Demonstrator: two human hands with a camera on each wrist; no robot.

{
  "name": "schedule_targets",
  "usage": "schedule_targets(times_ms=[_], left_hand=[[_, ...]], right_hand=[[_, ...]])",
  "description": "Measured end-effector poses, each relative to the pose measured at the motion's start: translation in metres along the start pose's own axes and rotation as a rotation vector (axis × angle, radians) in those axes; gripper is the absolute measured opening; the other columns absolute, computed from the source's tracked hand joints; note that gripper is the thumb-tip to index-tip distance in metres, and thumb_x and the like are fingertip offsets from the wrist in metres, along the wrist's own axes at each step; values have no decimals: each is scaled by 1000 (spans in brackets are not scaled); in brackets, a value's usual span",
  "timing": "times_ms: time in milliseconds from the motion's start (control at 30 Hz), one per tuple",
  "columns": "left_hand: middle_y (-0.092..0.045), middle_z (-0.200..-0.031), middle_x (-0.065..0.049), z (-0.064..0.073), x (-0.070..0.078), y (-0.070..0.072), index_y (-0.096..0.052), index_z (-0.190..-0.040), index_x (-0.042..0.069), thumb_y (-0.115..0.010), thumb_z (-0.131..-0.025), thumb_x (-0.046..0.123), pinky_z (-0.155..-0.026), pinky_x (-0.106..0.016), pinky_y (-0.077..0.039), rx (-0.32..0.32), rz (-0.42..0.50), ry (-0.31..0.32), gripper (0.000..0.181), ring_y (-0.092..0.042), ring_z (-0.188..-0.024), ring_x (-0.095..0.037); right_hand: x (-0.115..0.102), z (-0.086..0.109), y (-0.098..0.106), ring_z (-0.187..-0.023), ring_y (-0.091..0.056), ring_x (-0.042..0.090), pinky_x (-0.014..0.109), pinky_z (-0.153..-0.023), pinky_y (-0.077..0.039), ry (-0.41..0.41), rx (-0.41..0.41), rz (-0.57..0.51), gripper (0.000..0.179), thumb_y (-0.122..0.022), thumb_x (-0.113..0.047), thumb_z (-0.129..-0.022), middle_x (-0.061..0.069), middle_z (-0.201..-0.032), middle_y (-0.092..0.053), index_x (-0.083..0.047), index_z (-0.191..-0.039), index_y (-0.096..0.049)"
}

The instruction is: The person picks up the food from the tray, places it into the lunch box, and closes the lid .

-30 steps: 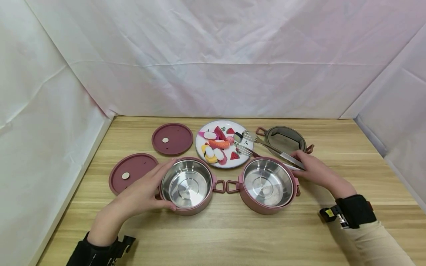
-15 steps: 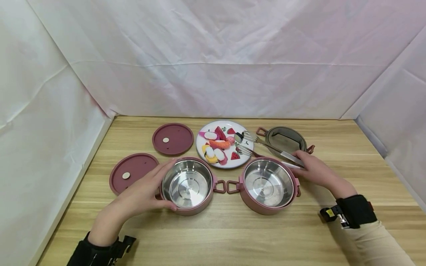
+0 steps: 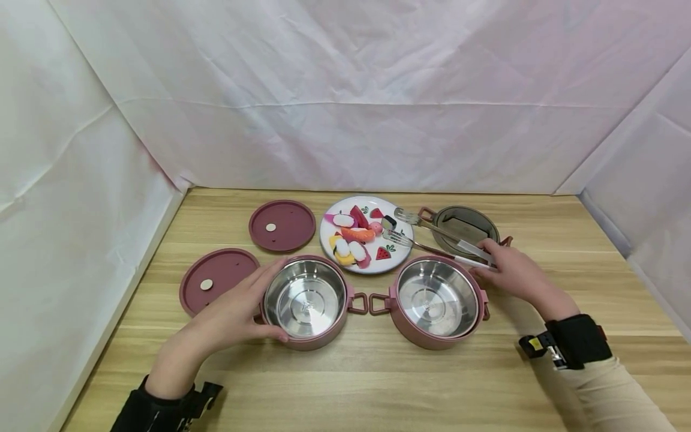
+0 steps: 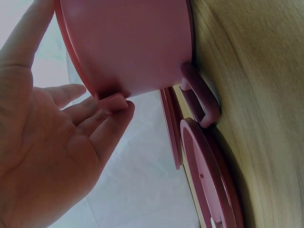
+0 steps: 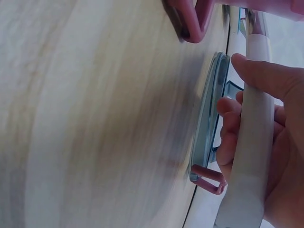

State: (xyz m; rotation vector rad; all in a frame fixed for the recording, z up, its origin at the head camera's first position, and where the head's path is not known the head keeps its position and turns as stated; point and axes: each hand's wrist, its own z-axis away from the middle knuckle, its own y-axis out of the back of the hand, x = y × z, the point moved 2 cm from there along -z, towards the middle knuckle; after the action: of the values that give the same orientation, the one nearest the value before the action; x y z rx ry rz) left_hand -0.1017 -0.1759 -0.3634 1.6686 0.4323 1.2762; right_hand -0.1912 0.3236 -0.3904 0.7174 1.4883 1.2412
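Observation:
In the head view my left hand (image 3: 234,318) spans the left side of a pink pot (image 3: 306,300) with a steel inside, thumb at the near rim and fingers at the far rim. The left wrist view shows a fingertip at the pot's side clip (image 4: 113,102). My right hand (image 3: 518,276) holds two forks by their pale handles: an upper fork (image 3: 475,250) and a lower fork (image 3: 469,262). Their tines point left, over the edge of a plate (image 3: 399,261). Just left of this hand stands a second pink pot (image 3: 436,300).
Several toy food pieces, among them an orange one (image 3: 356,234), lie on the plate. Two maroon lids (image 3: 288,234) rest on the left. A see-through lid (image 3: 464,222) with pink handles lies behind the forks. White cloth (image 3: 345,144) encloses the table's back and sides.
The forks have shifted slightly up and away in the right hand's hold, and more of the lower fork's handle shows. The left hand keeps its place on the pot.

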Motion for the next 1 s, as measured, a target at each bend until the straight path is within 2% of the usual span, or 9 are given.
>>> schedule_targets(times_ms=[100,300,567,1000], left_hand=[[-30,-162,-10,0,-1,-1,-12,-161,29,-85,-66,58,-108,-58,-45,-7,2,9,123,-43,-142,-36],[-32,-161,-11,0,0,-1,-12,-161,28,-84,-67,59,-107,-58,-46,-5,5,6,123,-43,-142,-37],[-33,-161,-12,0,0,-1,-15,-161,25,-83,-67,60,-107,-57,-46,6,2,-6,121,-44,-141,-36],[-37,-158,-10,0,-1,-1,-12,-161,29,-84,-65,61,-105,-56,-48,2,-7,18,125,-46,-140,-34]], right_hand=[[-2,-1,1,-65,-52,15,32,-59,-42,12,25,30,37,-71,-25,-92,4,-78,-63,-1,-117,-57],[-2,-2,3,-64,-52,16,35,-57,-42,22,70,98,37,-73,-27,-91,4,-79,-65,-2,-116,-61],[-5,-4,5,-64,-52,16,34,-55,-42,28,103,131,40,-74,-24,-89,5,-78,-66,-1,-119,-63],[-13,-3,8,-64,-58,17,36,-56,-45,53,135,164,39,-74,-26,-89,9,-81,-71,-2,-119,-67]])
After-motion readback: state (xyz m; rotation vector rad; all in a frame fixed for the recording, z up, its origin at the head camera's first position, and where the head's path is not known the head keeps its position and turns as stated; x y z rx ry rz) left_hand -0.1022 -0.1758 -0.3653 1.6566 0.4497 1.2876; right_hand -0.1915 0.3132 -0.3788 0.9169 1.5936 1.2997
